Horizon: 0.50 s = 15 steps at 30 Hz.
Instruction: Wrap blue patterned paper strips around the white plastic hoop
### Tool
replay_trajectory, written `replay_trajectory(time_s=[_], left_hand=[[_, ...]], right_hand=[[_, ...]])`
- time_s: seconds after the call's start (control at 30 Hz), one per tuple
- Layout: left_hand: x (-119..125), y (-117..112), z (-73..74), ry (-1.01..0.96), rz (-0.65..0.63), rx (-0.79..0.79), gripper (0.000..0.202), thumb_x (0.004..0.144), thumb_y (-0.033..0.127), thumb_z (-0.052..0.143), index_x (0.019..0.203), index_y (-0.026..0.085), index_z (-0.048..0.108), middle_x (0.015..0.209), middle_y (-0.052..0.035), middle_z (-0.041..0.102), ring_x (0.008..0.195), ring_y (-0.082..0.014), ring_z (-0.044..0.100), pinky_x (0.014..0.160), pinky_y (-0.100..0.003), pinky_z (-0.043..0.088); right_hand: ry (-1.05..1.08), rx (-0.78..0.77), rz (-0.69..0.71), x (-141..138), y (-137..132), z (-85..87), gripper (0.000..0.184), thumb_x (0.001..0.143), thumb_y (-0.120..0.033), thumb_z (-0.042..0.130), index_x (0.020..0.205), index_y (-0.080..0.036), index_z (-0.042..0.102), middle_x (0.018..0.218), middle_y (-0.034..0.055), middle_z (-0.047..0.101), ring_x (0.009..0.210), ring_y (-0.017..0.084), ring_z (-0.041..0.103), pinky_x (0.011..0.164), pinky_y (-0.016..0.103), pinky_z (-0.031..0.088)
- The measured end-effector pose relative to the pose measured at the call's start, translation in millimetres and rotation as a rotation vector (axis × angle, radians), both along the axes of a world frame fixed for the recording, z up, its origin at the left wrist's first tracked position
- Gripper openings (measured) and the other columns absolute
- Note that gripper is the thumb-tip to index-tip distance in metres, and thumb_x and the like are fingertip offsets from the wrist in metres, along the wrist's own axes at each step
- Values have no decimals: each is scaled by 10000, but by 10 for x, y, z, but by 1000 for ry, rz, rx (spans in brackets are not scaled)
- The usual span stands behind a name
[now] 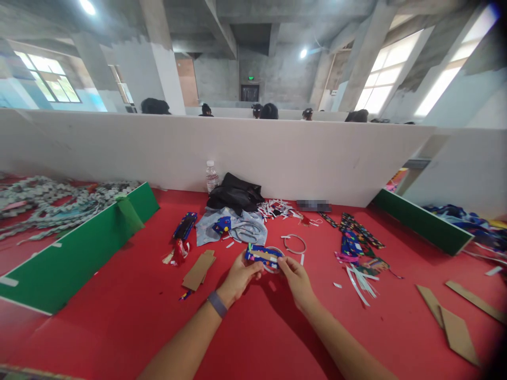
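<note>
Both of my hands hold a blue patterned fabric piece above the red table. A strip of brown cardboard lies along its face. My left hand wears a dark wristband and grips the left end, thumb in front. At the right end, my right hand pinches the edge between thumb and fingers. A pale loop of cord shows just behind the piece; whether it is attached I cannot tell. Beyond my right hand lies a cord ring. Left of my left hand are cardboard strips.
Behind lie a grey cloth, a black bag, a water bottle and white scraps. Patterned strips and cardboard are on the right. Green dividers flank the red table; a white partition stands behind.
</note>
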<state>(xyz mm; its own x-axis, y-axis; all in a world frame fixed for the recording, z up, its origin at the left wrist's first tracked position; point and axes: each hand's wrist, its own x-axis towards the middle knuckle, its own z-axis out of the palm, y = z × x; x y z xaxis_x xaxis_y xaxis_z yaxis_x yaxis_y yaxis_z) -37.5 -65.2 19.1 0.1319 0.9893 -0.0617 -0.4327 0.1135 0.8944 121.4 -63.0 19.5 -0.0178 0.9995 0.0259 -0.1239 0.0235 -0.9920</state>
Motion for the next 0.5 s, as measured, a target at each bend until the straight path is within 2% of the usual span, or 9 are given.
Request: replay_trajectory(time_s=[0.1, 0.23, 0.37, 0.43, 0.5], left_hand=[[7, -18, 12, 21, -66, 35, 370, 603, 333, 769, 862, 134, 595, 728, -1, 607, 572, -79, 503, 550, -215, 403], [2, -37, 15, 103, -123, 74, 323, 648, 359, 740, 856, 136, 632, 715, -2, 622, 609, -97, 527, 622, -238, 426], [-14, -31, 16, 87, -159, 91, 326, 653, 321, 745, 913, 151, 647, 851, -42, 683, 821, -178, 607, 800, -303, 445], [-24, -22, 11, 81, -136, 98, 353, 654, 317, 746, 952, 160, 641, 928, -54, 689, 900, -202, 608, 862, -329, 432], [-35, -14, 7, 107, -102, 102, 358, 658, 329, 741, 958, 161, 641, 978, -64, 686, 939, -215, 605, 894, -345, 422]], right_hand=[[15, -45, 35, -30, -38, -56, 349, 732, -521, 617, 730, -172, 626, 604, -12, 581, 550, 122, 497, 536, 228, 393], [3, -67, 87, -61, -84, -47, 359, 760, -515, 591, 672, -167, 599, 551, -20, 545, 509, 101, 457, 510, 217, 340], [-74, -16, 118, -63, -85, -14, 379, 783, -512, 557, 620, -170, 577, 545, -15, 537, 526, 107, 468, 545, 230, 358], [-146, 46, 71, -47, -74, 12, 358, 775, -509, 560, 646, -176, 579, 581, -10, 547, 555, 119, 483, 555, 236, 371], [-243, 130, -45, -16, -67, 51, 308, 766, -487, 571, 709, -185, 587, 632, -2, 562, 577, 132, 490, 552, 242, 380]])
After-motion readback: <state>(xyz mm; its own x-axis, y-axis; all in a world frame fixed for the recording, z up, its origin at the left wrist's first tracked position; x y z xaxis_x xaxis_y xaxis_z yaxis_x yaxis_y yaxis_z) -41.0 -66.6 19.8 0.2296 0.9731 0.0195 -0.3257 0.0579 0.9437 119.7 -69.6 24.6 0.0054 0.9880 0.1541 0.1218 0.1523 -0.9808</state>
